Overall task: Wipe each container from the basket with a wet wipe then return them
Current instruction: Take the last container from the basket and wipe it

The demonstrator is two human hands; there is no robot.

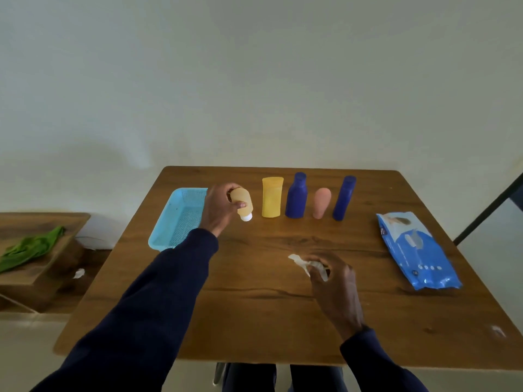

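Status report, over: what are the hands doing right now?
Left hand grips tan bottle, cap down, beside basket. Right hand pinches wet wipe. Four other containers stand in a row. Nothing in the way.

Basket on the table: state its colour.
The basket is light blue; head view shows it best.

Pretty sure this is just a room in somebody's home, not a lab or a shop. There's a small wood-grain table point(254, 306) in front of a plain off-white wall point(254, 80), and the stuff at it is all bathroom-shelf type: a tan bottle point(242, 202), a yellow tube point(272, 197), a squat dark blue bottle point(296, 196), a slim dark blue bottle point(343, 198), a little pink bottle point(321, 202), a light blue plastic basket point(172, 205), a blue pack of wet wipes point(416, 250) and a crumpled wet wipe point(304, 263). Off to the left there's a low wooden stand point(42, 219) with a green cloth point(31, 247) dumped on it. Can't tell which room exactly though.
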